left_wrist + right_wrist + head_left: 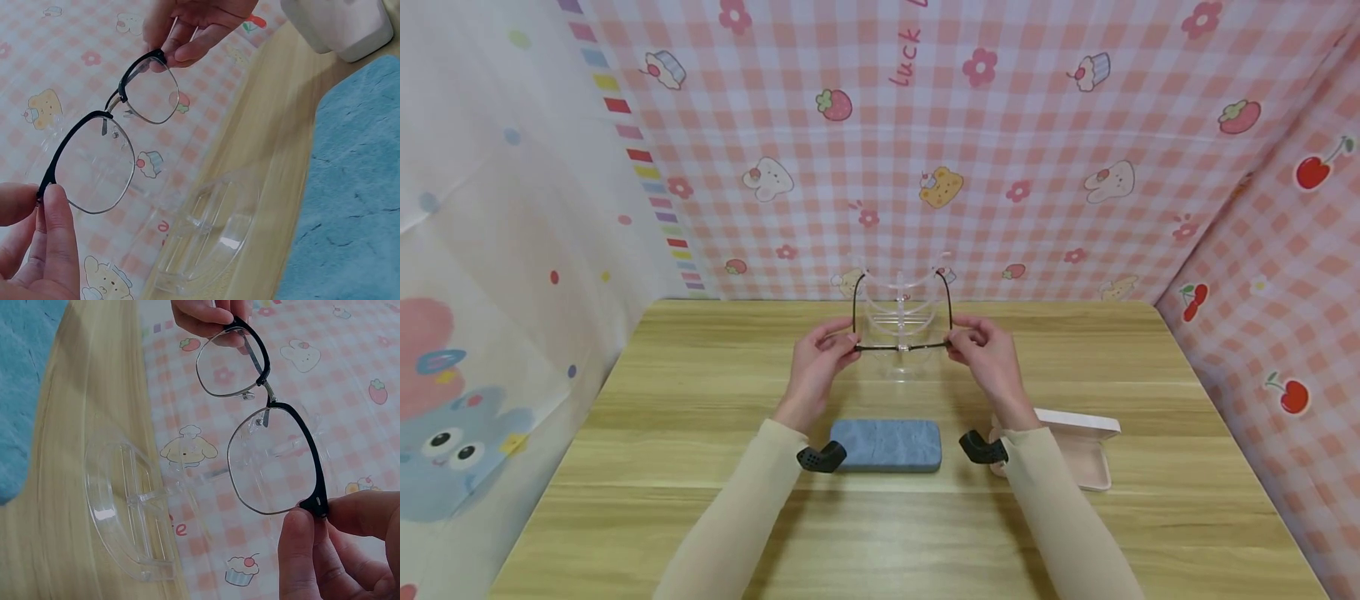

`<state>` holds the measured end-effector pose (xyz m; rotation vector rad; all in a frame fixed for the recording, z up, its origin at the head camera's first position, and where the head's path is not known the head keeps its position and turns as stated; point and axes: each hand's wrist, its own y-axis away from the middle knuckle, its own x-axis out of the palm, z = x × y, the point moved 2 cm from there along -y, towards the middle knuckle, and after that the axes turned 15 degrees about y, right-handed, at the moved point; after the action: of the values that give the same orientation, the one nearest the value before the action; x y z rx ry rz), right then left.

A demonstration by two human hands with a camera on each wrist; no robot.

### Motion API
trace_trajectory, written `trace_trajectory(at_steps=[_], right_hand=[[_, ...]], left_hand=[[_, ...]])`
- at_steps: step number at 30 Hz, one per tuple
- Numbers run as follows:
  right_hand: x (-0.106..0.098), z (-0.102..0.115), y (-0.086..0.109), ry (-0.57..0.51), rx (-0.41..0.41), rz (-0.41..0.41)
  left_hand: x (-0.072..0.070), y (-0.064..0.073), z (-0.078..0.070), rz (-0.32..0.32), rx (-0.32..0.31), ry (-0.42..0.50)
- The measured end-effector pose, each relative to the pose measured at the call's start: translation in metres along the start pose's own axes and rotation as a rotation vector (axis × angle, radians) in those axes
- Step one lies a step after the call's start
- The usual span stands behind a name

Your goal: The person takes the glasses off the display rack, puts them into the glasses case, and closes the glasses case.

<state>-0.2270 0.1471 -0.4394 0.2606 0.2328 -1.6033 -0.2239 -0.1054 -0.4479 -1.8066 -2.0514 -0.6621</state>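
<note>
A pair of eyeglasses with black browline rims is held up by both hands, its temples unfolded and pointing away toward the back. My left hand pinches the left front corner between thumb and fingers. At the opposite corner, my right hand grips the frame the same way, thumb and fingertips on the hinge end. Just behind and below the lenses stands a clear plastic eyeglass stand, its curved base on the table. Whether the temples touch the stand cannot be told.
A closed blue marbled glasses case lies on the wooden table between the forearms. To its right sits an open pale pink case, partly hidden by the right wrist. Patterned cloth hangs behind the table.
</note>
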Motion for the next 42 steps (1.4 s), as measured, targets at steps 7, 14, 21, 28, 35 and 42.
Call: trace_trajectory(at_steps=[7, 14, 21, 28, 35, 42], right_hand=[[0.001, -0.005, 0.008, -0.033, 0.014, -0.004], [0.002, -0.01, 0.018, -0.009, 0.012, 0.003], [0.001, -0.008, 0.031, 0.052, 0.008, 0.007], [0.001, -0.014, 0.036, 0.087, 0.007, -0.016], [0.0, -0.013, 0.045, 0.112, -0.017, -0.013], [0.002, -0.012, 0.053, 0.015, -0.039, 0.019]], left_hand=[[-0.002, 0.01, 0.002, 0.004, 0.009, -0.003], [-0.006, 0.019, 0.005, 0.011, 0.045, -0.041], [-0.008, 0.029, 0.01, 0.012, 0.077, -0.041], [-0.01, 0.037, 0.012, 0.014, 0.093, -0.045], [-0.013, 0.044, 0.014, 0.019, 0.096, -0.041], [-0.016, 0.051, 0.013, 0.014, 0.115, -0.068]])
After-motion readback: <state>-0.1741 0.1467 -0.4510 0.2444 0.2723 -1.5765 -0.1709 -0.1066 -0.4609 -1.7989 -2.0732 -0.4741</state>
